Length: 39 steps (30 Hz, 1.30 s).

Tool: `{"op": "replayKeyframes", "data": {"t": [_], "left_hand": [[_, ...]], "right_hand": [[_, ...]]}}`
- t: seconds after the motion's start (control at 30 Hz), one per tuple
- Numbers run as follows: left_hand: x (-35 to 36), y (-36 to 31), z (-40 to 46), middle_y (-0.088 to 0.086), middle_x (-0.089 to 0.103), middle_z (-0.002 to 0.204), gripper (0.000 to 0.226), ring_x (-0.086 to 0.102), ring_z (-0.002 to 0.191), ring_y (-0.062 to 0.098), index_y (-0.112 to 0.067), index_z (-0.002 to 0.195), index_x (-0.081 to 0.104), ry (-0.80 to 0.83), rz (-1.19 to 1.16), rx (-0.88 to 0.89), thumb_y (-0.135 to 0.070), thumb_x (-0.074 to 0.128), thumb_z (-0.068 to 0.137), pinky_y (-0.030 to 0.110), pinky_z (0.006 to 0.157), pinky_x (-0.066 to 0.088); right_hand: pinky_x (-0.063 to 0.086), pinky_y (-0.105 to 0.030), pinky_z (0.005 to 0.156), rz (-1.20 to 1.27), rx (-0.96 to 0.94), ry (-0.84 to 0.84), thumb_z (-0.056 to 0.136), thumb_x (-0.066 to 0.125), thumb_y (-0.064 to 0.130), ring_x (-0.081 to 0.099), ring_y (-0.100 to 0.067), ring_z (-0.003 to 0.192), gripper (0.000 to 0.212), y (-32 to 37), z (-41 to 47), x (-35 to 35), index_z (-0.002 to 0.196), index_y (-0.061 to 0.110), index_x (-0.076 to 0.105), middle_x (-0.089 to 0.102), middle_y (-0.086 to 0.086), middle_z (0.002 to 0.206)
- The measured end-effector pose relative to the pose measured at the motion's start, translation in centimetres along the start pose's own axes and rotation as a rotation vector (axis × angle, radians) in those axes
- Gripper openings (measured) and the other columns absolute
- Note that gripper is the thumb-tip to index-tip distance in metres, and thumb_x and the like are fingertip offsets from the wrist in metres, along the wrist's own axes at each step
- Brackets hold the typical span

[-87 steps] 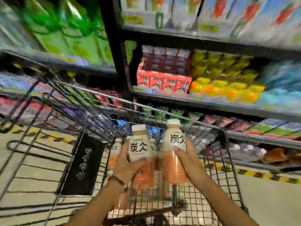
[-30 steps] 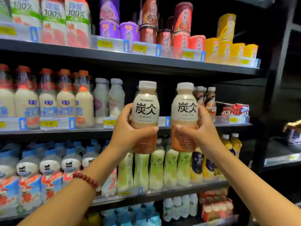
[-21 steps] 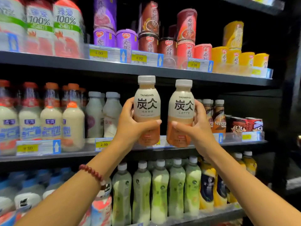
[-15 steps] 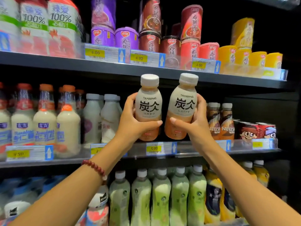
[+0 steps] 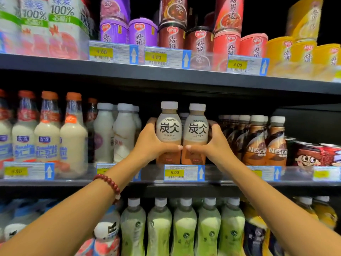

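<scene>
Head view. Two upright plastic bottles of brown drink, each with a white cap and a cream label, are held side by side, touching, at the front edge of the dark middle shelf (image 5: 230, 184), directly above a yellow price tag (image 5: 174, 172) marked 5.00. The left bottle (image 5: 168, 130) is gripped by the left hand (image 5: 147, 143), with the fingers curled round its far side and the thumb laid across its front below the label. The right bottle (image 5: 198, 133), marked LATTE, is gripped in the same way by the right hand (image 5: 212, 145). The two thumb tips nearly meet where the bottles touch. The bases are level with the shelf board behind the clear price strip; whether they rest on it cannot be told. A red bead bracelet (image 5: 108, 182) circles the left wrist. On the same shelf, white-capped pale bottles (image 5: 114, 133) stand just beside the left hand and brown Nescafé bottles (image 5: 265, 145) just beside the right hand. The shelf below holds green bottles (image 5: 184, 228); the shelf above holds purple, red and yellow cups (image 5: 227, 43).
</scene>
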<state>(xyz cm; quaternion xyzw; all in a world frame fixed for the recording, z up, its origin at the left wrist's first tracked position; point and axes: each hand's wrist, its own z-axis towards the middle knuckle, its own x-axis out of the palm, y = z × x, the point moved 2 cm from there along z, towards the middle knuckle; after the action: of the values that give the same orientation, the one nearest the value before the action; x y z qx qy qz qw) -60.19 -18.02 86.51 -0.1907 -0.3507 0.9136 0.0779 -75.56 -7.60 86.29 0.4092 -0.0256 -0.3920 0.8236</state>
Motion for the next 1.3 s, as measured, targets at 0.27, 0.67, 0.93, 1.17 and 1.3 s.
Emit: {"op": "replayKeyframes", "data": {"t": [0.27,0.67,0.93,1.17,1.3], "left_hand": [[0.6,0.4,0.4,0.002,0.071,0.086,0.049,0.068,0.081,0.012,-0.006,0.099,0.066,0.162,0.169,-0.170,-0.022,0.088,0.058,0.025,0.067,0.058],[0.9,-0.3,-0.1,0.003,0.069,0.087,0.050,0.065,0.077,0.014,-0.012,0.096,0.062,0.210,0.285,-0.306,-0.038,0.084,0.060,0.027,0.065,0.056],[-0.6,-2.2,-4.1,0.005,0.057,0.111,0.048,0.057,0.103,0.023,-0.014,0.115,0.053,-0.011,0.807,0.031,-0.045,0.065,0.080,0.036,0.082,0.051],[0.8,-2.3,-4.1,0.002,0.057,0.085,0.036,0.053,0.080,0.016,-0.014,0.084,0.066,0.219,0.834,0.233,-0.040,0.043,0.094,0.031,0.073,0.047],[1.0,-2.0,-3.1,0.003,0.059,0.085,0.038,0.052,0.079,0.013,-0.014,0.087,0.067,0.287,0.843,0.240,-0.039,0.041,0.096,0.030,0.073,0.046]], "right_hand": [[0.056,-0.032,0.079,-0.062,0.144,0.051,0.061,0.085,0.008,0.060,-0.018,0.101,0.076,-0.5,0.3,0.4,0.118,0.017,0.036,0.057,-0.001,0.109],[0.053,-0.032,0.087,-0.193,0.243,0.138,0.070,0.080,0.011,0.059,-0.021,0.105,0.057,0.3,0.3,0.4,0.108,0.015,0.039,0.058,-0.006,0.111],[0.046,-0.030,0.075,-0.805,-0.251,-0.033,0.094,0.049,0.029,0.056,-0.022,0.100,0.031,1.5,-5.3,-0.1,0.121,0.014,0.049,0.053,-0.005,0.115],[0.038,-0.028,0.066,-0.921,-0.345,0.106,0.097,0.033,0.036,0.049,-0.018,0.089,0.031,0.9,-4.2,1.7,0.106,0.019,0.058,0.053,0.002,0.104],[0.034,-0.028,0.069,-0.900,-0.287,0.196,0.097,0.033,0.035,0.046,-0.017,0.087,0.033,0.7,-2.8,1.7,0.102,0.018,0.061,0.048,0.003,0.097]]}}
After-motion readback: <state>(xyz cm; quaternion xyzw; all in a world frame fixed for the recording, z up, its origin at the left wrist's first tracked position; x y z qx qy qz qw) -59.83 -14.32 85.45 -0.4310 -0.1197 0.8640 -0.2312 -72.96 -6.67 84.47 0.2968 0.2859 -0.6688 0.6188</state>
